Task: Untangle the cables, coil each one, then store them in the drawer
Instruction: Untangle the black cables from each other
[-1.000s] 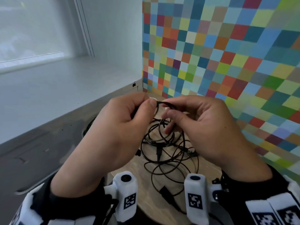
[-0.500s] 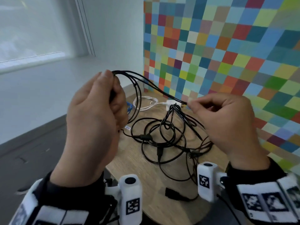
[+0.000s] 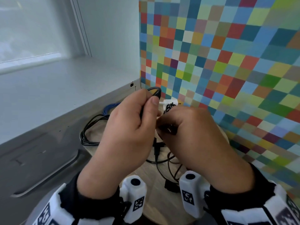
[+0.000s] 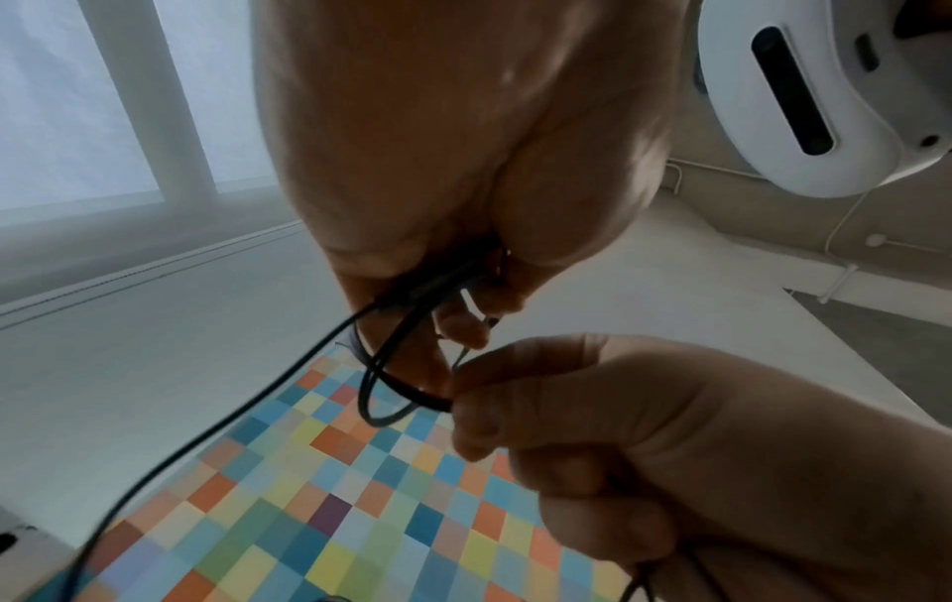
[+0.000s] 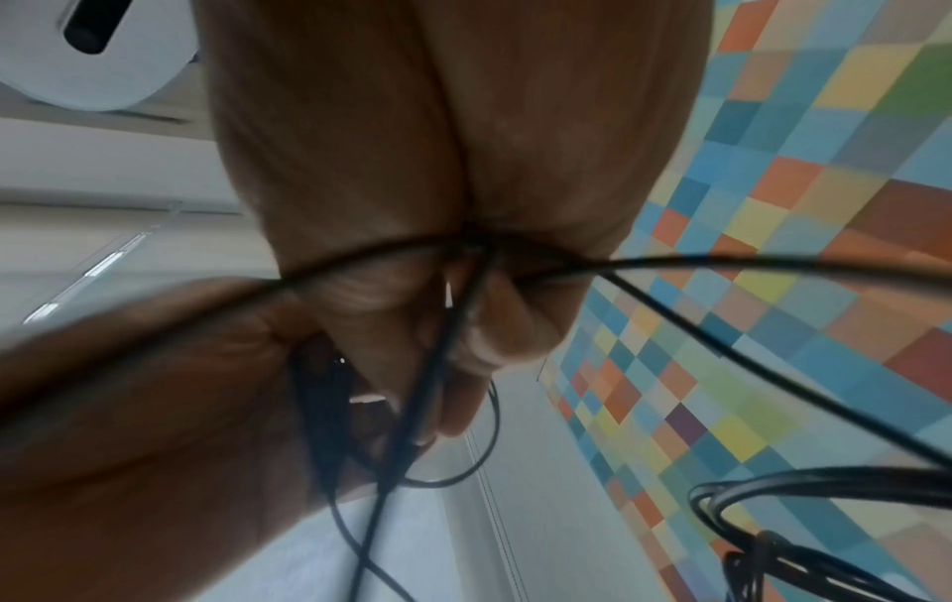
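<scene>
My left hand (image 3: 146,103) grips loops of a thin black cable (image 3: 155,91) above the round wooden table (image 3: 162,202); in the left wrist view the black cable (image 4: 381,391) hangs as loops from its curled fingers. Close beside it, my right hand (image 3: 164,125) pinches a strand of the same cable (image 5: 448,338). More tangled black cable (image 3: 162,158) lies on the table under my hands. A separate black coil (image 3: 88,129) lies at the table's left edge. A blue cable (image 3: 110,107) and a white cable with its plug (image 3: 168,101) lie at the back.
A grey drawer front with a long handle (image 3: 48,176) is at the lower left, below a white sill (image 3: 48,88). A wall of coloured squares (image 3: 227,62) rises right behind the table. A black plug (image 3: 170,185) lies near the table's front.
My left hand has come down from its raised position and my right hand has moved in to meet it. The stretched cable between them has gone into short loops at my left fingers.
</scene>
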A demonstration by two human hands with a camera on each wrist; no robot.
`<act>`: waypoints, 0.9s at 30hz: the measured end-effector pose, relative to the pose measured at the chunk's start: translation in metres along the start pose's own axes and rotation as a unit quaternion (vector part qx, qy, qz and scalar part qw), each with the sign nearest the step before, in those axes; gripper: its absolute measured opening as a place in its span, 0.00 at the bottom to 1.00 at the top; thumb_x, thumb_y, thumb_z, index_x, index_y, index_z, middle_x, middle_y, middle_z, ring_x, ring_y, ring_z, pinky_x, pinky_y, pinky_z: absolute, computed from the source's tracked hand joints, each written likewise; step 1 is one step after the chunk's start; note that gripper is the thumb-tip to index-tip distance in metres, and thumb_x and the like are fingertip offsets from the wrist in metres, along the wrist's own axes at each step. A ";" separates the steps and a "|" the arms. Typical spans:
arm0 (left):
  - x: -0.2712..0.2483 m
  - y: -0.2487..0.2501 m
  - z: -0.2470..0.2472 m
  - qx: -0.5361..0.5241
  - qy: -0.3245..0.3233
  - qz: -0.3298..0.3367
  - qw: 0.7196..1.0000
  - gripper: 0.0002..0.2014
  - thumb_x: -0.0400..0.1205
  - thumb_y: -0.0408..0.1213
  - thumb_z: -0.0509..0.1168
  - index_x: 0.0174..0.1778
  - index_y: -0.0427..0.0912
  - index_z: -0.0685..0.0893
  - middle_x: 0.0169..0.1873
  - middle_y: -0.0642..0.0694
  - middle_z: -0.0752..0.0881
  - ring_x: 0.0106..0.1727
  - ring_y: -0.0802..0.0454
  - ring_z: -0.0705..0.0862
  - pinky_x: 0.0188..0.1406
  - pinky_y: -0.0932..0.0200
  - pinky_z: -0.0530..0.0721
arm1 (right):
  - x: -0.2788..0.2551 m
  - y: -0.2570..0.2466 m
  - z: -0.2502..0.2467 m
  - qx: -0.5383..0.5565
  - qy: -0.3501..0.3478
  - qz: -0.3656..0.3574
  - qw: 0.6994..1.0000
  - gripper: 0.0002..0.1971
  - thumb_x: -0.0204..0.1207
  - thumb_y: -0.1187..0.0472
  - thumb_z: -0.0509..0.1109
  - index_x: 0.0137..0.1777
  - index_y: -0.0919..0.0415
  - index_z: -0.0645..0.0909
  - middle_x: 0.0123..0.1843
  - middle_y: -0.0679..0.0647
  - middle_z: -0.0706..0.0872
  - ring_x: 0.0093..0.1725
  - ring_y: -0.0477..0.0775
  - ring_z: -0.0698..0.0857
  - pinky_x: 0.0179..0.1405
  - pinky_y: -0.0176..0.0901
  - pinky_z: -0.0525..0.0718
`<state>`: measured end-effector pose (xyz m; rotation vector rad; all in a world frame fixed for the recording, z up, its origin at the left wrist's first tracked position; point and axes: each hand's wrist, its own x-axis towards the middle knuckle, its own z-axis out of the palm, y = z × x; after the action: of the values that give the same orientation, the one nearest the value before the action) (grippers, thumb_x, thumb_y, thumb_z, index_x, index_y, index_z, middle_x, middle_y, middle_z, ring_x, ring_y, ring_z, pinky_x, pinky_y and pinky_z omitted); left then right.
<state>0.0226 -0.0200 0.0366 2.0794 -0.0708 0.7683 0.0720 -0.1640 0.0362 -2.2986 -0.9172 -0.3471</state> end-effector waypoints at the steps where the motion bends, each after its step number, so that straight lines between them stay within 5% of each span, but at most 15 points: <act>1: 0.000 0.000 -0.001 0.021 -0.007 0.007 1.000 0.16 0.89 0.46 0.55 0.39 0.45 0.79 0.33 0.50 0.84 0.39 0.55 0.82 0.35 0.61 0.78 | -0.002 0.000 -0.003 0.044 0.013 0.018 0.999 0.07 0.78 0.62 0.78 0.45 0.46 0.91 0.38 0.44 0.89 0.37 0.44 0.86 0.36 0.46 0.86; 7: 0.000 -0.003 -0.001 0.051 -0.042 0.001 0.998 0.17 0.90 0.48 0.54 0.37 0.46 0.76 0.31 0.52 0.81 0.35 0.56 0.79 0.31 0.66 0.73 | -0.002 -0.002 -0.007 0.138 0.021 0.062 0.988 0.10 0.73 0.59 0.83 0.38 0.50 0.83 0.36 0.46 0.87 0.31 0.43 0.82 0.30 0.33 0.77; 11: 0.003 -0.005 -0.005 0.058 -0.069 -0.017 0.996 0.17 0.87 0.49 0.54 0.35 0.47 0.76 0.30 0.54 0.82 0.30 0.58 0.79 0.28 0.65 0.72 | -0.001 -0.003 -0.016 0.278 -0.018 0.083 0.957 0.09 0.71 0.63 0.86 0.41 0.54 0.87 0.37 0.54 0.91 0.35 0.59 0.90 0.36 0.58 0.92; 14: 0.005 -0.014 -0.009 -0.053 -0.096 -0.094 0.989 0.19 0.85 0.49 0.57 0.34 0.39 0.75 0.19 0.51 0.71 0.21 0.58 0.67 0.23 0.60 0.66 | 0.001 0.006 -0.029 0.300 -0.034 0.086 0.949 0.08 0.66 0.60 0.87 0.43 0.51 0.92 0.37 0.54 0.92 0.34 0.56 0.90 0.36 0.48 0.92; 16: 0.007 -0.016 -0.013 -0.195 -0.112 -0.171 0.959 0.17 0.84 0.46 0.61 0.31 0.42 0.79 0.19 0.55 0.67 0.19 0.58 0.62 0.18 0.65 0.60 | 0.002 0.016 -0.036 0.298 -0.044 0.091 0.949 0.13 0.62 0.54 0.86 0.47 0.47 0.93 0.34 0.52 0.87 0.33 0.50 0.84 0.38 0.43 0.87; 19: 0.007 -0.011 -0.017 -0.338 -0.147 -0.240 0.898 0.14 0.78 0.43 0.65 0.29 0.42 0.86 0.19 0.50 0.63 0.18 0.56 0.55 0.19 0.62 0.49 | 0.001 0.024 -0.035 0.293 -0.085 0.097 0.947 0.23 0.60 0.49 0.85 0.58 0.40 0.92 0.35 0.46 0.79 0.37 0.53 0.81 0.48 0.51 0.84; 22: 0.006 -0.007 -0.020 -0.395 -0.212 -0.242 0.860 0.17 0.78 0.43 0.60 0.26 0.42 0.86 0.16 0.53 0.62 0.17 0.57 0.53 0.22 0.57 0.45 | 0.001 0.023 -0.026 0.300 -0.134 0.067 0.942 0.19 0.71 0.54 0.83 0.63 0.44 0.91 0.50 0.44 0.92 0.53 0.49 0.91 0.63 0.52 0.88; 23: 0.006 -0.007 -0.021 -0.407 -0.225 -0.240 0.852 0.18 0.79 0.42 0.59 0.26 0.42 0.86 0.16 0.54 0.63 0.17 0.58 0.53 0.22 0.57 0.45 | 0.001 0.020 -0.023 0.318 -0.139 0.061 0.936 0.13 0.76 0.58 0.81 0.61 0.50 0.92 0.48 0.44 0.93 0.50 0.44 0.92 0.56 0.45 0.89; 25: 0.008 -0.009 -0.022 -0.425 -0.229 -0.248 0.840 0.17 0.79 0.43 0.59 0.27 0.41 0.83 0.16 0.54 0.61 0.17 0.57 0.53 0.20 0.59 0.47 | 0.002 0.017 -0.020 0.374 -0.147 0.077 0.912 0.04 0.81 0.60 0.76 0.50 0.60 0.90 0.30 0.43 0.86 0.26 0.40 0.83 0.29 0.29 0.79; 27: 0.010 -0.011 -0.023 -0.434 -0.216 -0.265 0.834 0.16 0.78 0.44 0.61 0.26 0.42 0.78 0.18 0.52 0.60 0.15 0.57 0.56 0.17 0.61 0.54 | 0.001 0.017 -0.020 0.447 -0.161 0.110 0.873 0.09 0.84 0.57 0.72 0.43 0.59 0.87 0.26 0.55 0.80 0.16 0.42 0.64 0.15 0.36 0.60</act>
<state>0.0226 0.0064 0.0430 1.2413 -0.0684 -0.1136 0.0838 -0.1857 0.0437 -1.5611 -0.7291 0.4958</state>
